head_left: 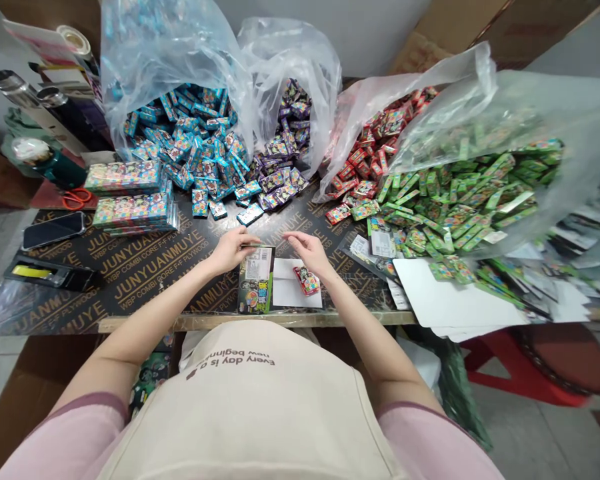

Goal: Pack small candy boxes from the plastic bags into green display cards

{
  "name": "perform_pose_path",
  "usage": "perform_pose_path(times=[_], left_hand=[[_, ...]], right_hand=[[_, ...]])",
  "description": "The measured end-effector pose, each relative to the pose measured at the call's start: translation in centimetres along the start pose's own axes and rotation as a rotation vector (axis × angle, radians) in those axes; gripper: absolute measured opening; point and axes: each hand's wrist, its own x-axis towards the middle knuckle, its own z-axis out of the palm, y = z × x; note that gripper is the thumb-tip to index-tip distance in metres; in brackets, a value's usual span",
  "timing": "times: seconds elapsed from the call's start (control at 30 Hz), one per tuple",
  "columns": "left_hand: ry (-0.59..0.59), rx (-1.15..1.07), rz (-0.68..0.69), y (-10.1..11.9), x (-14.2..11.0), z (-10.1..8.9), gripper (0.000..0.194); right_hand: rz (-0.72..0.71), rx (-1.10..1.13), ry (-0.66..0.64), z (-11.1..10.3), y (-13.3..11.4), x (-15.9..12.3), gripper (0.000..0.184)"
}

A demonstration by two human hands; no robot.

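A printed cardboard piece, dark with colourful figures and a white barcode panel, lies on the table in front of me. Its white inner side spreads out to the right. At its top left edge, my left hand has its fingertips pinched on the card. My right hand hovers above the white side, fingers stretched toward the left and apparently holding nothing. Below that hand sits a small red packet with a colourful print, partly hidden by the wrist.
Clear plastic bags spill blue packets, purple packets, red packets and green packets along the back. Stacked wrapped boxes, a phone and a black cutter lie left. White card sheets overhang the right front edge.
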Motion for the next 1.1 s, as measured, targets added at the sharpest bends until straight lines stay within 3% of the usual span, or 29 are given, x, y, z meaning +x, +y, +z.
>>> perform_pose_path(times=[0.07, 0.2, 0.47, 0.73, 0.87, 0.97, 1.1], left_hand=[[-0.025, 0.033, -0.003, -0.1, 0.1, 0.1, 0.018], [-0.017, -0.034, -0.02, -0.2, 0.1, 0.4, 0.013], [0.037, -0.155, -0.063, -0.3, 0.2, 1.1, 0.009], [0.143, -0.179, -0.175, -0.6, 0.1, 1.6, 0.005], [0.103, -0.16, -0.135, 0.0, 0.0, 1.1, 0.003], [0.099, -0.126, -0.119, 0.3, -0.1, 0.7, 0.013], [0.135, -0.203, -0.191, 0.1, -0.3, 0.8, 0.011]], right_hand=[[0.028, -0.286, 0.053, -1.3, 1.9, 0.0, 0.016], [0.097, -0.633, -0.069, -1.8, 4.9, -0.5, 0.006], [0.043, -0.568, -0.082, -0.1, 4.9, -1.7, 0.015], [0.137, -0.417, -0.103, -1.5, 4.6, -1.2, 0.014], [0.097, -0.315, -0.027, -2.1, 2.3, 0.5, 0.017], [0.019, -0.026, 0.037, -1.3, -1.3, 1.8, 0.018], [0.036, 0.297, -0.165, 0.9, -5.7, 3.1, 0.029]])
